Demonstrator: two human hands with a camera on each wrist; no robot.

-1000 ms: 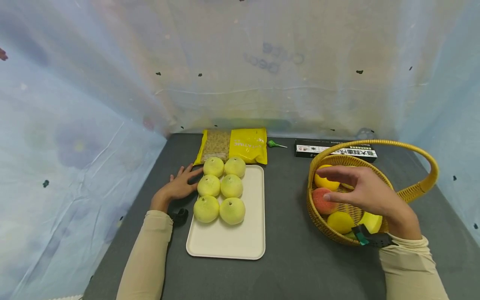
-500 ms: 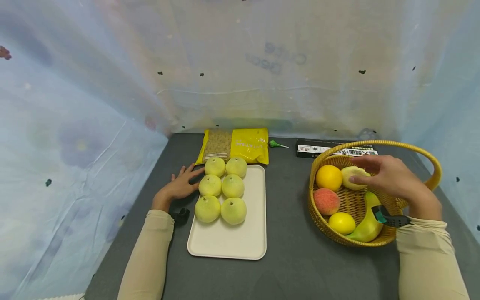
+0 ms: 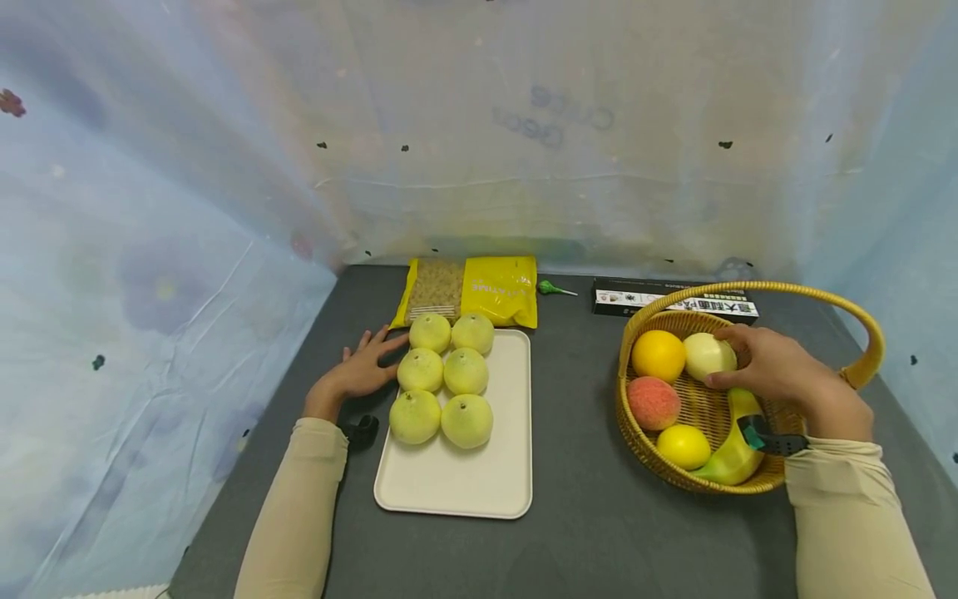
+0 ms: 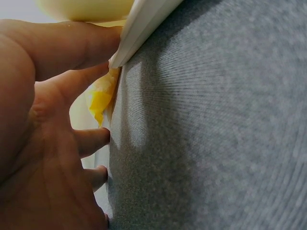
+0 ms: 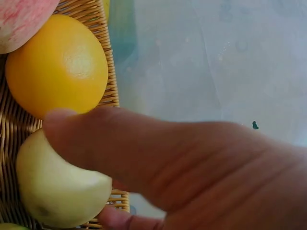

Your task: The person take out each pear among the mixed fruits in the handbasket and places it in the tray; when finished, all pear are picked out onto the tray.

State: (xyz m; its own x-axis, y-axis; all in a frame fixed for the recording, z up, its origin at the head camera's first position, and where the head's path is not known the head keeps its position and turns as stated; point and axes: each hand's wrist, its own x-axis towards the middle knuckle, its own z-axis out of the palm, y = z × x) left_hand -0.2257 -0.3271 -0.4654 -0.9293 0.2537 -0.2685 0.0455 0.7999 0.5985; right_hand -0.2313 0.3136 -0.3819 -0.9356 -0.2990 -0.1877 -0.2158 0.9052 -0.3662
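Observation:
My right hand [image 3: 778,366] reaches into a wicker basket [image 3: 636,445] and holds a round, pale yellow-green fruit [image 3: 707,356] between thumb and fingers. The right wrist view has the thumb [image 5: 91,134] lying across that fruit [image 5: 62,187], close by an orange [image 5: 57,67]. A peach [image 3: 653,403], a lemon [image 3: 683,447] and a banana [image 3: 733,453] lie around it in the basket. On the left, my left hand [image 3: 364,368] rests with fingers spread against the white tray [image 3: 490,482]. Several pale green round fruits [image 3: 466,420] sit on the tray in two columns.
Behind the tray lies a yellow bag [image 3: 494,291] with a see-through part. A small green lollipop [image 3: 550,288] and a black box [image 3: 624,298] lie farther right at the back. The basket's tall handle [image 3: 793,289] arches beside the right forearm. Draped sheeting encloses the grey table [image 3: 576,516].
My right hand moved right across the basket, away from above the orange and peach, then came down onto the pale yellow-green fruit and took hold of it. The left hand stayed put.

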